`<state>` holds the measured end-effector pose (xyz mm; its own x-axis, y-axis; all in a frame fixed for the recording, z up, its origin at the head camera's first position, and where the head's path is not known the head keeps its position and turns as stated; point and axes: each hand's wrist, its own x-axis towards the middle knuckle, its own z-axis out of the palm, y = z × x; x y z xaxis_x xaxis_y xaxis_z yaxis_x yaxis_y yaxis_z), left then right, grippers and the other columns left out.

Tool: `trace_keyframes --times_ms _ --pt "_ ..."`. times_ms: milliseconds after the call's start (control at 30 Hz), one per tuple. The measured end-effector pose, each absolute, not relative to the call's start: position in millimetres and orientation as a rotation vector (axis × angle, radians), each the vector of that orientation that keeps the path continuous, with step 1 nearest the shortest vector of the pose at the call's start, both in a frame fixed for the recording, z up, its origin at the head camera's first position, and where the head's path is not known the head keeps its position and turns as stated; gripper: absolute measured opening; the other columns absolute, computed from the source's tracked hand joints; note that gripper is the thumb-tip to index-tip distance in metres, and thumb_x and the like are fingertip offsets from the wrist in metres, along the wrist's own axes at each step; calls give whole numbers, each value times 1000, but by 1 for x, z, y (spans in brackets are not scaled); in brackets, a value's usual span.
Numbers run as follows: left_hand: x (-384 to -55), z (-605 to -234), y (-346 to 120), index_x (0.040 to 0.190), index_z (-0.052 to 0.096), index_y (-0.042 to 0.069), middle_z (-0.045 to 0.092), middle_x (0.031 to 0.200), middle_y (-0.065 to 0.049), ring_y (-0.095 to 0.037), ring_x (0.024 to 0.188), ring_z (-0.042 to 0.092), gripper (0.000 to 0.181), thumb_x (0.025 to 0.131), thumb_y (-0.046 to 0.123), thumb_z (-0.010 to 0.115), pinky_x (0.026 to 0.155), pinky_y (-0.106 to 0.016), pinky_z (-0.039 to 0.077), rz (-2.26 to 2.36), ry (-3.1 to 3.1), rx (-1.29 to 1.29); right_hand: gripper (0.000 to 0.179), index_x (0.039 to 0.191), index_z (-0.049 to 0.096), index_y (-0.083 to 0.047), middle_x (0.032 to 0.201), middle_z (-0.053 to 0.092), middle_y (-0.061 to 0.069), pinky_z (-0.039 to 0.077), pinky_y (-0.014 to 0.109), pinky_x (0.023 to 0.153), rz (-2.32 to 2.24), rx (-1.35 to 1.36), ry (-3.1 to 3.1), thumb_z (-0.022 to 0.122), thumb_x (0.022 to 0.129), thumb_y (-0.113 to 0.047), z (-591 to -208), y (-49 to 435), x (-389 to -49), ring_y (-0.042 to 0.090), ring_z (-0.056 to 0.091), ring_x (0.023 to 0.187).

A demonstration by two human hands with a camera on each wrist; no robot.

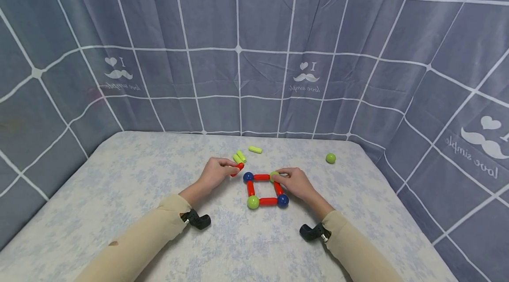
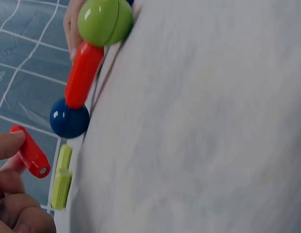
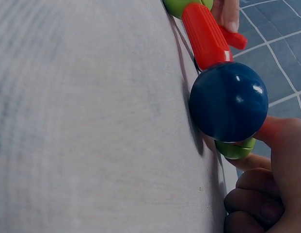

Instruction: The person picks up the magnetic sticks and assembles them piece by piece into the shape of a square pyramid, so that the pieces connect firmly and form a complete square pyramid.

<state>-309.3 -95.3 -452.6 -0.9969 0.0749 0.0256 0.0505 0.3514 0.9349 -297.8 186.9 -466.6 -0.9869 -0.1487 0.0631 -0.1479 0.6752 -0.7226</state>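
My left hand (image 1: pixel 214 173) pinches a loose red magnetic rod (image 2: pixel 33 154) between thumb and fingers, a metal disc showing at its end. Right of it on the table lies a square of red rods (image 1: pixel 268 202) joined at the corners by balls. The near left corner is a green ball (image 1: pixel 253 202), and a blue ball (image 1: pixel 283 201) makes the near right one. Another blue ball (image 1: pixel 248 177) is at the far left, close to the held rod. My right hand (image 1: pixel 297 182) holds the far right green ball (image 3: pixel 236 149) with thumb and fingers; the blue ball partly hides it in the right wrist view.
Several yellow-green rods (image 1: pixel 255 150) lie beyond my left hand. A single green ball (image 1: pixel 330 158) sits at the back right. The cloth-covered table (image 1: pixel 246 246) ends against a grey-blue checked curtain (image 1: pixel 262 74).
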Motion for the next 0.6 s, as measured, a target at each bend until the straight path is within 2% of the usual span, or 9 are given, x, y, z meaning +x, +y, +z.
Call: trace_keyframes --times_ms 100,167,267,367,433,500,600 --pt "-302 -452 -92 97 81 9 76 88 -2 -16 74 51 15 86 18 78 63 -28 35 1849 2492 117 39 117 76 -15 57 49 -4 33 25 52 -1230 -252 2875 71 92 -44 -467 187 -298 13 44 53" --pt "-296 -452 -89 99 81 9 77 94 -3 -15 87 55 16 86 18 78 73 -28 38 1884 2440 110 39 117 76 -15 57 48 -4 33 26 51 -1225 -249 2876 71 92 -44 -467 186 -298 13 44 53" --pt "-290 -452 -86 102 81 10 76 105 -4 -14 95 52 19 86 19 79 83 -30 37 1918 2380 100 38 117 76 -16 56 46 -5 32 26 52 -1219 -240 2876 71 91 -44 -468 187 -299 13 43 53" --pt "-284 -453 -83 103 81 10 75 110 -5 -14 82 45 21 85 19 80 72 -28 34 1943 2339 74 37 116 77 -17 55 43 -5 31 26 52 -1220 -238 2876 71 91 -44 -468 187 -299 13 41 52" --pt "-280 -454 -82 104 81 10 75 106 -3 -14 67 39 21 84 18 81 61 -27 31 1963 2305 50 37 116 77 -18 54 43 -5 31 25 51 -1226 -241 2873 72 91 -44 -468 187 -299 13 40 52" --pt "-277 -455 -81 104 81 11 74 94 -1 -12 55 31 22 84 18 81 52 -25 26 1986 2254 30 36 116 77 -18 54 43 -5 30 25 51 -1231 -253 2872 71 91 -44 -467 187 -298 13 40 51" --pt "-271 -457 -79 107 80 9 60 70 6 -10 46 24 24 84 16 80 44 -23 23 2035 2156 21 36 115 77 -17 54 44 -5 31 26 51 -1238 -262 2874 71 91 -43 -467 187 -297 13 41 51"
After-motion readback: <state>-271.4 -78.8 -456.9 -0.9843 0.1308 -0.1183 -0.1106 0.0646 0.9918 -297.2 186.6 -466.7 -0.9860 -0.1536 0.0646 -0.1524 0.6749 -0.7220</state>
